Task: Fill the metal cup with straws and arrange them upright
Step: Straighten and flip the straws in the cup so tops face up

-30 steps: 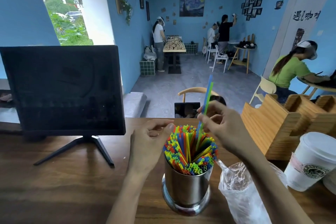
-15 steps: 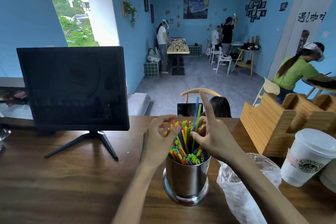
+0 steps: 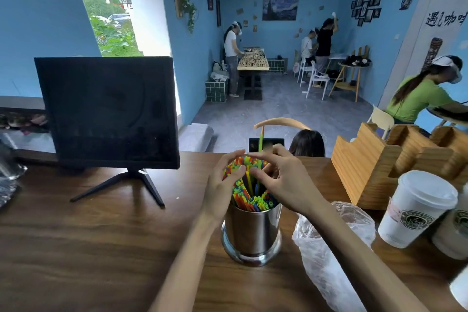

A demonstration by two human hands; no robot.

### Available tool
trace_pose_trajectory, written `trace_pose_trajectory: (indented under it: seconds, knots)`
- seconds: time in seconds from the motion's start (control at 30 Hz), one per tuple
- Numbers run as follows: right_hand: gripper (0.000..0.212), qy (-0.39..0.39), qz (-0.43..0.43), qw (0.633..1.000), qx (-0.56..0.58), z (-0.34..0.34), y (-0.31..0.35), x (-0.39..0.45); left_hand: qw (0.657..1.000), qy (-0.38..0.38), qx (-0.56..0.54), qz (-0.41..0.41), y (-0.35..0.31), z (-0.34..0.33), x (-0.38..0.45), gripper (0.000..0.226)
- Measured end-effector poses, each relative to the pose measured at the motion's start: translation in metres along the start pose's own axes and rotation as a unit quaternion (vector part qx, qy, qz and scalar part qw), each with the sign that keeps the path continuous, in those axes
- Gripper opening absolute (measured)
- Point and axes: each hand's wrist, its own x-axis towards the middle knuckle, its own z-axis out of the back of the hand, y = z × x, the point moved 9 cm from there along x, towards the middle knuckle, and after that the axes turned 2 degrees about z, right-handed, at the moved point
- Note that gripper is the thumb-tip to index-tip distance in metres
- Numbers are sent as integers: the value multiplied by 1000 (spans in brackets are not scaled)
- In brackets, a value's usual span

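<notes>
Metal cup sits upright on the wooden counter, near the front edge, roughly centre frame, flared base flat on the wood. It's packed with multicoloured straws, open ends up, bundle fanning slightly wider than the rim. Left hand wraps the left side of the bundle above the rim, fingers curled around the straw tops, thumb pressing in from the near side, so it's gripping the straws. Right hand is on the right side of the bundle, fingers bent over the far tops, thumb tip meeting the left thumb near the middle; also gripping the straws. One green straw stands taller than the rest, near vertical, poking up between the two hands' fingertips; can't tell which fingers actually pinch it. Both forearms come in from the bottom edge, one either side of the cup. Crumpled clear plastic bag lies on the counter just right of the cup, under the right forearm. Dark monitor on a splayed stand sits at the left rear of the counter, well apart from the cup. Wooden organizer with slots at the right rear, white lidded paper cup with a green logo in front of it, further cups partly cut off at the right edge. Blue-walled room behind with several people at tables.
</notes>
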Motion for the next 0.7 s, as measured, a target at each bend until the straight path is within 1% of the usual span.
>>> trace_pose_trajectory:
  seconds: [0.07, 0.17, 0.2, 0.27, 0.33, 0.37, 0.47, 0.53, 0.63, 0.7]
  knots:
    - [32, -29, 6, 1000, 2, 9, 0, -4, 1000, -13, -13, 3, 2, 1, -2, 39]
    - [35, -96, -6, 995, 27, 23, -8, -13, 999, -25, -27, 13, 6, 1, -4, 53]
    - [40, -99, -22, 994, 44, 21, -15, -17, 999, -28, -29, 16, 8, 1, -5, 56]
    - [55, -80, -76, 988, 110, 10, -27, -24, 999, -37, -29, 15, 9, -1, -7, 55]
    - [63, -74, -138, 965, 212, -7, -39, -32, 998, -49, -25, 11, 9, -2, -10, 52]
    - [61, -83, -163, 949, 256, -14, -45, -35, 998, -56, -24, 8, 9, -3, -12, 52]
    - [40, -121, -202, 905, 354, -30, -56, -42, 997, -79, -21, 0, 4, -7, -19, 57]
    - [35, -140, -214, 885, 389, -35, -55, -45, 994, -103, -21, -6, 1, -7, -23, 58]
    - [31, -158, -219, 885, 379, -37, -48, -48, 989, -142, -27, -11, 0, 0, -30, 52]
    - [26, -170, -216, 886, 373, -38, -42, -52, 989, -148, -25, -14, -1, 4, -35, 47]
